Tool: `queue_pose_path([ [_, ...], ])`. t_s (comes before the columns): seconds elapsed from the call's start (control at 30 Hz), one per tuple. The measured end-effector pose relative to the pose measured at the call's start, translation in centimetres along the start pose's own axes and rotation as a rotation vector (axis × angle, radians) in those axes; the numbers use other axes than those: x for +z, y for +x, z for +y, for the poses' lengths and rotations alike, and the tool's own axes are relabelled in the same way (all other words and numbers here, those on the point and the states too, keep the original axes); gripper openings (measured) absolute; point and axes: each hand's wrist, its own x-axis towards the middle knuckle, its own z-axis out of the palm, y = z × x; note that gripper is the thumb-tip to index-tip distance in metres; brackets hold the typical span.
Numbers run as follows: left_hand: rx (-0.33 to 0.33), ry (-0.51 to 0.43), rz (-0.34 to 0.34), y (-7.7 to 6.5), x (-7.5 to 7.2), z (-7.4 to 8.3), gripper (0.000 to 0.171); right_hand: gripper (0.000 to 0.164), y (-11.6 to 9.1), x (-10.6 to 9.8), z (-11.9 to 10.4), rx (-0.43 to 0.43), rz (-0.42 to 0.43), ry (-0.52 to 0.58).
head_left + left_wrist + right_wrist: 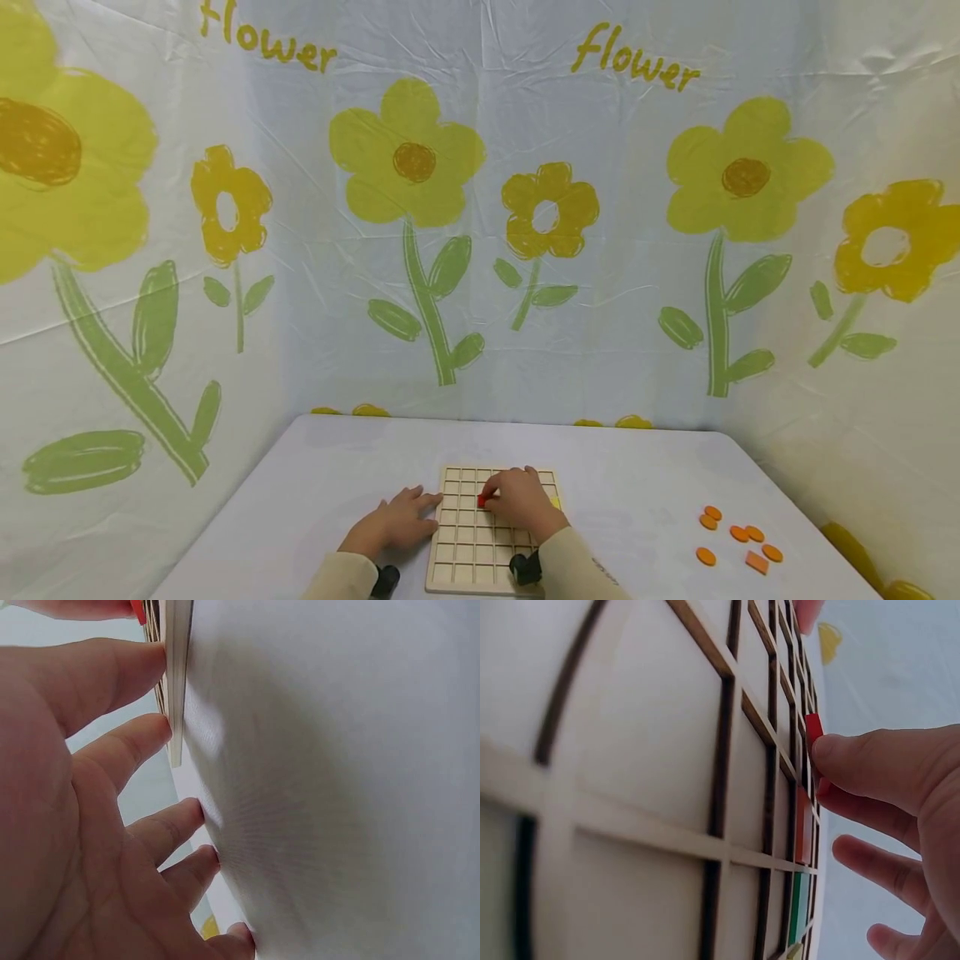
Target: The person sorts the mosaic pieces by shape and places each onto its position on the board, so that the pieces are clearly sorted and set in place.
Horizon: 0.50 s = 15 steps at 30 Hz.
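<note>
My right grip pinches a small red piece between thumb and forefinger, closed no wider than the piece, with the other fingers standing free. The piece is over the far half of the wooden grid board, a little left of its centre line; I cannot tell whether it is fully seated in a cell. Toward the board's right edge, a reddish piece, a green piece and a partly visible yellow piece sit in line on the grid. My left grip is spread and holds nothing, two fingertips touching the board's left edge and the others on the bench. Well to the right of the board lie six orange discs and an orange rectangular piece. Beyond the board hangs a flower-printed cloth.
</note>
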Motion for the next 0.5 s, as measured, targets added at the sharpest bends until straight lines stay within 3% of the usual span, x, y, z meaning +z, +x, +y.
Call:
queue_pose_path([
  [0.5,0.004,-0.002,0.007,0.16,0.09,-0.2,0.049,0.004,0.01,0.26,-0.64,0.031,-0.004,-0.001],
])
